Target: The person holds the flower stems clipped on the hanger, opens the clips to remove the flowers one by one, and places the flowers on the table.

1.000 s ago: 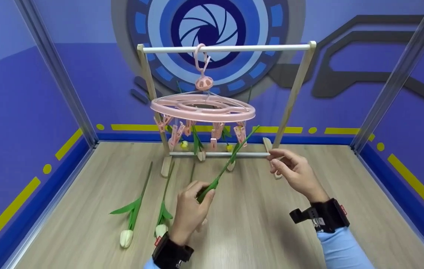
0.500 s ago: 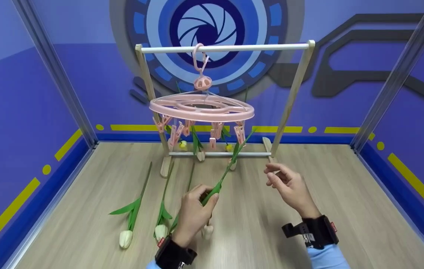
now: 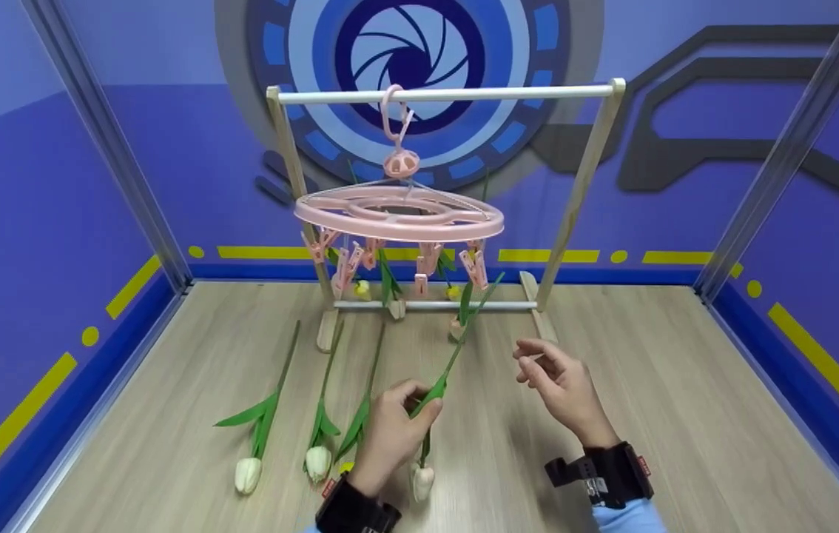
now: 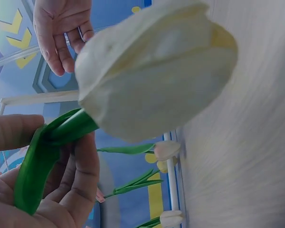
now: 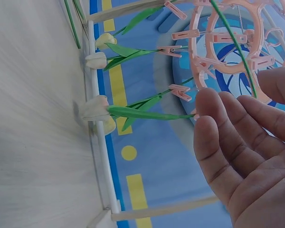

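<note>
In the head view my left hand [image 3: 394, 429] grips a white artificial tulip [image 3: 423, 482] by its green stem and leaf. Its bloom points down toward me, and the bare stem end slants up to the right. That bloom fills much of the left wrist view, thumb and fingers closed round the leafy stem below it. My right hand [image 3: 560, 385] hovers to the right with loosely bent fingers, holding nothing. Beyond both hands a pink clip hanger [image 3: 399, 231] hangs from a rack bar [image 3: 501, 95]. White tulips [image 5: 96, 108] and yellow ones hang bloom-down from its clips [image 5: 179, 91].
Left of my left hand lie a white tulip [image 3: 248, 475], another white tulip [image 3: 318, 461] and a yellow-bloomed tulip [image 3: 346, 467] mostly hidden by the wrist. The rack's wooden feet [image 3: 328, 331] stand on the table [image 3: 168, 414]. Blue printed walls [image 3: 57, 222] enclose it.
My left hand has moved right and toward me with the tulip, its stem end dropping lower. The right hand has drawn back from the rack's right foot, toward me and slightly left.
</note>
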`<move>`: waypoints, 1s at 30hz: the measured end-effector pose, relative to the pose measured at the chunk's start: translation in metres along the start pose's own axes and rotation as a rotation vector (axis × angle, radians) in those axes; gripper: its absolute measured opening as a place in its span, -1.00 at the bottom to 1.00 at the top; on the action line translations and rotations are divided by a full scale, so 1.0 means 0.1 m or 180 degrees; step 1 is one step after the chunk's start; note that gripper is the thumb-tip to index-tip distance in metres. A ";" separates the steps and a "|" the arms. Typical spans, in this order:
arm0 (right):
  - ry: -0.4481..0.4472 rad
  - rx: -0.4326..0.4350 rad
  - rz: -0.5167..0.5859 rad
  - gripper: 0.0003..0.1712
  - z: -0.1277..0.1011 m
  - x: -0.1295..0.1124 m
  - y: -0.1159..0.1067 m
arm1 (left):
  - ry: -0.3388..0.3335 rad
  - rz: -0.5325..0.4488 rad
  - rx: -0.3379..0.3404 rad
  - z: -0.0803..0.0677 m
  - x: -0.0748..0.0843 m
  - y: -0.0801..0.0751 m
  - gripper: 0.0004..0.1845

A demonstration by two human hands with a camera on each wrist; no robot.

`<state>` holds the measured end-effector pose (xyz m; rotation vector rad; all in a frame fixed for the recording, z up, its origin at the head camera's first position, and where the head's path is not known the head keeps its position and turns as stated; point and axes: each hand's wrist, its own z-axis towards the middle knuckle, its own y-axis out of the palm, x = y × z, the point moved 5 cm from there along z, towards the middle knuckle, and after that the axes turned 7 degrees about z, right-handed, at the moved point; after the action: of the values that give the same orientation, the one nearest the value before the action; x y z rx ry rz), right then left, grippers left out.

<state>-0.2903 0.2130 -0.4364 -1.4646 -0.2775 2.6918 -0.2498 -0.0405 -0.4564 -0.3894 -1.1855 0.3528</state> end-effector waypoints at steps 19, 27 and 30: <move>0.0041 -0.0113 -0.0121 -0.72 -0.08 0.14 0.13 | -0.0338 -0.0518 -0.0161 0.02 -0.29 0.02 -0.83; 0.0035 -0.0142 -0.0160 -0.74 -0.09 0.18 0.15 | -0.0663 -0.0198 0.0057 0.04 -0.44 -0.02 -0.84; 0.0089 -0.0149 -0.0149 -0.74 -0.10 0.20 0.16 | -0.0805 -0.0089 0.0073 0.04 -0.50 -0.01 -0.82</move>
<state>-0.2924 0.2016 -0.4610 -1.4874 -0.3705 2.6436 -0.2702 -0.0644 -0.4956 -0.3140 -1.4309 0.3995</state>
